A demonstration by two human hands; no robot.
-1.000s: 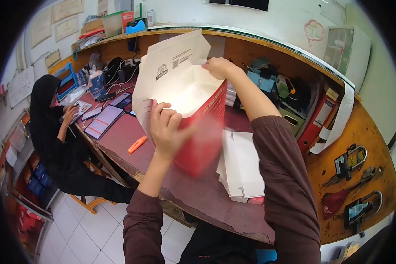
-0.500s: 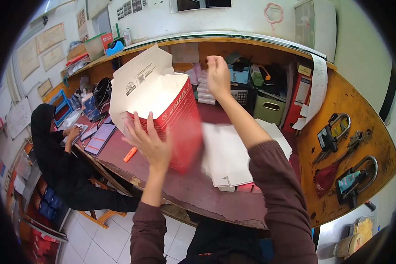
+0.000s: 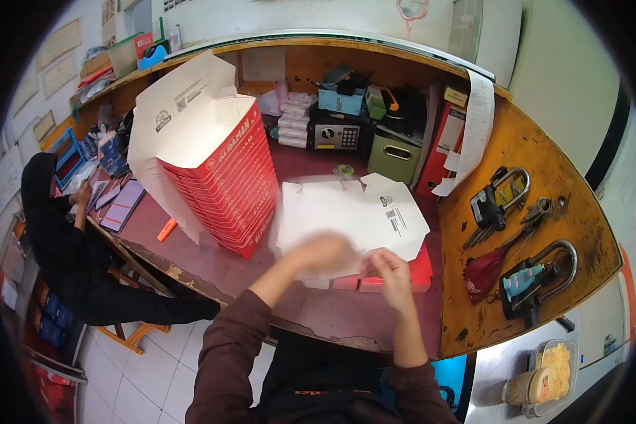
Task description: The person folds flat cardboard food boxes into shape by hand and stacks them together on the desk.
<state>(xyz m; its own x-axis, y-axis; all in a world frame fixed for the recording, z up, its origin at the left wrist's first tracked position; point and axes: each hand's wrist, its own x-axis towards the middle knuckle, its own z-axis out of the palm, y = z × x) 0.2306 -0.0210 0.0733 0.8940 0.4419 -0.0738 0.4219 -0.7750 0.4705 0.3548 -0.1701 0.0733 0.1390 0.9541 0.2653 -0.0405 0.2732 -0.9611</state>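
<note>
A tall stack of nested red cardboard boxes [image 3: 230, 187], white inside with raised flaps, leans slightly on the desk to the left. Beside it lies a pile of flat white cardboard box blanks [image 3: 332, 212], the top one printed with a logo and a code; red shows at the pile's near edge. My left hand [image 3: 324, 256], smeared by motion, is over the near left part of the pile. With thumb and fingers pinched together, my right hand [image 3: 390, 274] is on the near edge of the top blank.
A black safe [image 3: 338, 133], a green box [image 3: 392, 159] and red binders [image 3: 442, 152] line the back. Padlocks [image 3: 498, 201] lie on the wooden side board [image 3: 544, 247]. An orange marker [image 3: 167, 230] is left of the stack. A person in black [image 3: 71, 247] sits at far left.
My left hand has left the box stack and moved right to the flat blanks. My right hand has come down from its raised position to their near edge. The view has shifted right.
</note>
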